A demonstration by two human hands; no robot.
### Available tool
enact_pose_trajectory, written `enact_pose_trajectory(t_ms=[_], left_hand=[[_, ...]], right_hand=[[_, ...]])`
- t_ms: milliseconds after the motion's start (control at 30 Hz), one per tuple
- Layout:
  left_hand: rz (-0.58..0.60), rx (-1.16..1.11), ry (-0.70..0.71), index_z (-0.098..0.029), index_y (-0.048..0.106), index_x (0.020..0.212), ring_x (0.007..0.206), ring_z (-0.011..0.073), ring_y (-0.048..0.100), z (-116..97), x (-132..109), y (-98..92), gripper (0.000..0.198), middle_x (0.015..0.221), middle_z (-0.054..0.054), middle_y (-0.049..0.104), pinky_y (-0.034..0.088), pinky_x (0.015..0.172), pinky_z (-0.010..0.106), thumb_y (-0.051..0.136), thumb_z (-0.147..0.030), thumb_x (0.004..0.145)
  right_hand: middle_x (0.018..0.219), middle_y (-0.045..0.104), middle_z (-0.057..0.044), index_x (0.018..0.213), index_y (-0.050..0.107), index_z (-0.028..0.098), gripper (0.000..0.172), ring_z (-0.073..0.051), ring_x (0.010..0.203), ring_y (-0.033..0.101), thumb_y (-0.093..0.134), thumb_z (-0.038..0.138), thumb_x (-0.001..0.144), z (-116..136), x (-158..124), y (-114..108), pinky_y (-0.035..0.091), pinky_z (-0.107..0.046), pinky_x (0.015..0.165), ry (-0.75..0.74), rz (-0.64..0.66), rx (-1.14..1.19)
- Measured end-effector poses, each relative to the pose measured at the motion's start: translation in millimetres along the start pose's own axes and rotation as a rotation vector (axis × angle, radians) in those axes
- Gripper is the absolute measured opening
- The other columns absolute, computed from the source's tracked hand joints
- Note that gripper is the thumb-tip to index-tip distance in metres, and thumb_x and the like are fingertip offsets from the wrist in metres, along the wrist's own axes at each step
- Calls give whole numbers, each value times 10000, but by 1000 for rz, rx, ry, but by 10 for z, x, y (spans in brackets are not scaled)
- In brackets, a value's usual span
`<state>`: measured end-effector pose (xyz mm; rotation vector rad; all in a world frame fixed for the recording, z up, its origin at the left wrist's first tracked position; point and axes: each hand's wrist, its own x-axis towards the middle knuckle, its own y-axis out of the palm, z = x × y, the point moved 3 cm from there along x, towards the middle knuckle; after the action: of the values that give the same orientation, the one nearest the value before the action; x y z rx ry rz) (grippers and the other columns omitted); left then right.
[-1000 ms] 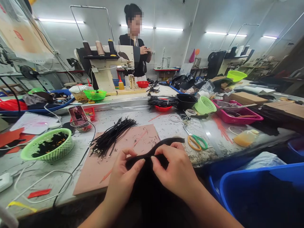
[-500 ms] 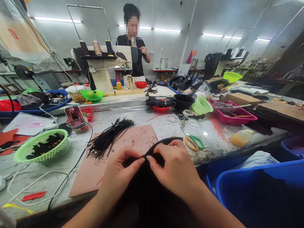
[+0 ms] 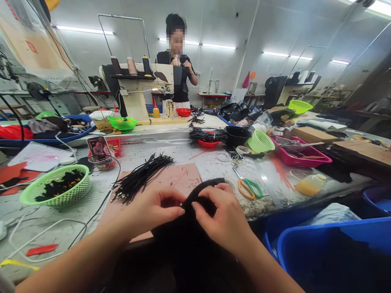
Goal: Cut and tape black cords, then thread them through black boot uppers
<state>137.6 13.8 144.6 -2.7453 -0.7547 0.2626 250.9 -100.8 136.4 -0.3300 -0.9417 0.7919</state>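
Black material [image 3: 189, 244] hangs at the bottom middle, its folded upper edge pinched on both sides. My left hand [image 3: 159, 207] holds that edge between thumb and fingertips. Close by on the right, my right hand [image 3: 222, 207] grips the same edge with thumb and bent fingers. Its curved black band [image 3: 207, 185] rises behind my fingers. A pinkish board [image 3: 183, 177] lies beyond, bearing a bundle of black cords [image 3: 142, 173]. Scissors with orange and green handles [image 3: 250, 188] rest right of my right hand.
A green basket of black pieces [image 3: 58, 187] and a propped phone [image 3: 99, 148] are at left. Blue bins [image 3: 332, 226] stand at lower right, a magenta tray [image 3: 299, 152] above them. Behind are a sewing machine [image 3: 134, 97] and a person [image 3: 180, 73].
My left hand has turned flatter, its forearm now reaching in more from the left. My two hands' fingertips are slightly farther apart. The camera view has shifted a little.
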Motion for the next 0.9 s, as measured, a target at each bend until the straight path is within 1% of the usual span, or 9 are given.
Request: enact_pose_trajectory(t_ms=[133,267,367,467,533,600,667,700,900], left_hand=[[28,60,26,-197,725,722,552,175,557,-9,1,6,152,597,35,645,422,489,242,638,-262,616],[100,115,90,-180,664,698,675,165,557,-59,43,7,122,725,25,639,446,617,251,633,-278,631],[104,180,46,-165,571,611,580,118,475,-87,81,14,130,610,-20,549,397,545,230,609,-287,630],[74,199,10,-169,510,555,515,92,417,-114,93,25,129,536,-50,480,345,479,212,594,-254,604],[107,120,12,-166,547,619,563,105,490,-131,88,49,75,593,-38,544,396,521,215,598,-218,599],[157,23,35,-162,603,752,701,141,581,-145,78,75,135,731,-5,637,462,641,241,596,-191,621],[187,-16,58,-161,630,853,826,165,612,-148,69,91,198,847,19,682,473,750,261,590,-184,660],[191,-11,65,-162,640,874,848,168,616,-144,64,95,201,867,21,691,472,771,260,586,-188,682],[182,45,95,-183,677,909,807,156,632,-130,40,93,207,840,-2,710,485,721,221,566,-178,734]], right_hand=[[576,599,13,676,569,186,65,-139,549,467,536,184,732,-3,-1,-3,382,-321,674,2,-2,-18],[584,601,17,681,559,184,60,-133,552,489,531,168,732,22,-2,12,373,-341,720,-35,28,-13],[586,591,25,686,541,182,39,-125,544,493,537,162,720,39,-6,3,372,-357,757,-52,21,-7],[551,547,23,657,502,187,68,-136,551,485,544,202,709,19,-7,-41,397,-326,676,9,-42,12],[545,536,14,631,487,195,100,-147,578,486,529,214,720,-1,-5,-60,395,-295,607,56,-51,46],[541,532,13,614,489,198,129,-145,582,479,514,217,739,-12,-5,-65,388,-280,580,71,-54,74],[537,530,14,606,495,196,145,-141,579,473,512,215,749,-16,-8,-56,387,-276,576,70,-63,92],[537,531,14,607,499,195,145,-140,582,472,515,214,750,-17,-11,-49,387,-274,574,69,-71,100],[526,517,22,594,488,196,155,-131,568,455,521,186,744,-12,-27,-7,388,-267,568,56,-156,77]])
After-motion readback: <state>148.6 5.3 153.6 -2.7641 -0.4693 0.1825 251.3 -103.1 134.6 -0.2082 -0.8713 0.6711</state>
